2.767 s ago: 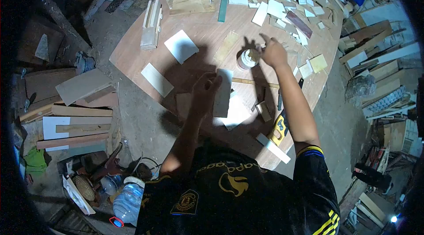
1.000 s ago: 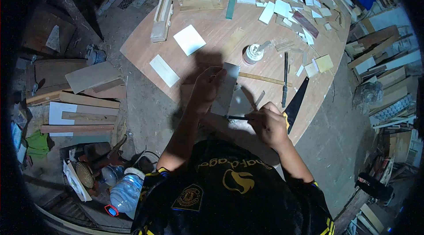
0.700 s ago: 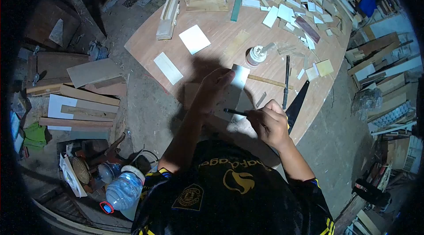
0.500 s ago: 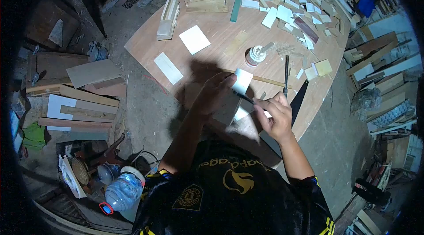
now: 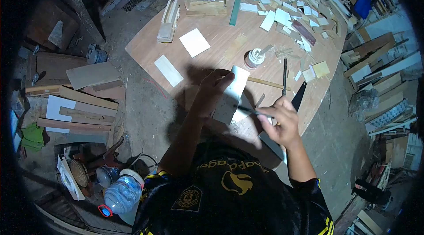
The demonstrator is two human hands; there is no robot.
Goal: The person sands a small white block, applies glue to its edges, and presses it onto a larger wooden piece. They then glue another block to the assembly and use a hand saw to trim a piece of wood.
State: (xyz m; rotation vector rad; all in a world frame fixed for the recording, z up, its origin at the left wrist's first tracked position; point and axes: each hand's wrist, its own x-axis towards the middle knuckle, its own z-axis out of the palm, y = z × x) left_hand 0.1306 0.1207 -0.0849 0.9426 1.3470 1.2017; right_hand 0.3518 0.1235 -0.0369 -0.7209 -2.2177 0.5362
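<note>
My left hand (image 5: pixel 210 93) grips a flat white-faced panel (image 5: pixel 238 80) by its left edge, thumb on top, and holds it tilted over the near part of the table. My right hand (image 5: pixel 281 120) is closed around a thin dark tool (image 5: pixel 249 111), whose tip points left at the panel's lower right edge. The kind of tool I cannot tell. Just beyond the panel lies a wooden stick (image 5: pixel 265 82), and a jar (image 5: pixel 255 58) with a flat stick standing in it is further back.
The wooden table (image 5: pixel 145 45) carries a white square (image 5: pixel 194 43), a pale strip (image 5: pixel 168 69), two wooden assemblies (image 5: pixel 206 1), a green strip (image 5: pixel 237 1) and a heap of offcuts (image 5: pixel 282 16). A dark blade (image 5: pixel 299 96) lies right. Boards (image 5: pixel 79 113) and a water bottle (image 5: pixel 121 193) stand left.
The panel has tilted and shows more of its length. My right hand with the dark tool has moved a little right and down, drawing the tip away from the panel's face.
</note>
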